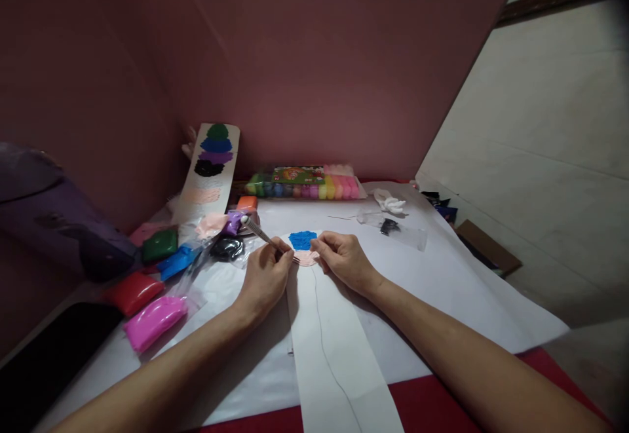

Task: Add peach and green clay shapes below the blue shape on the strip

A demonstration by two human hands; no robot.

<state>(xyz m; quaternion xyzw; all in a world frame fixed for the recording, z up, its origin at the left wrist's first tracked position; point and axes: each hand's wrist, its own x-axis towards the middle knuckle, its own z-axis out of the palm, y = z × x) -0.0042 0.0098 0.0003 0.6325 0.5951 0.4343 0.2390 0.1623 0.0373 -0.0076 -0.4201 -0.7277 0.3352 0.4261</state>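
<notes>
A long white paper strip (339, 348) with a wavy pencil line lies in front of me. At its far end sit a textured blue clay patch (303, 240) and a pale peach clay patch (306, 258) just below it. My left hand (268, 276) is closed around a fork (256, 228), handle pointing up and away, tines at the peach patch's left edge. On the other side, my right hand (344, 259) is closed in a pinch by the right edge of both patches. Whatever its fingertips hold, if anything, is hidden.
Packets of clay, among them pink (156, 323), red (133, 292) and green (160, 244), lie at the left. Behind them leans a card with coloured patches (216, 158). A multicoloured clay pack (304, 183) lies by the wall, with white clay (389, 202) to its right.
</notes>
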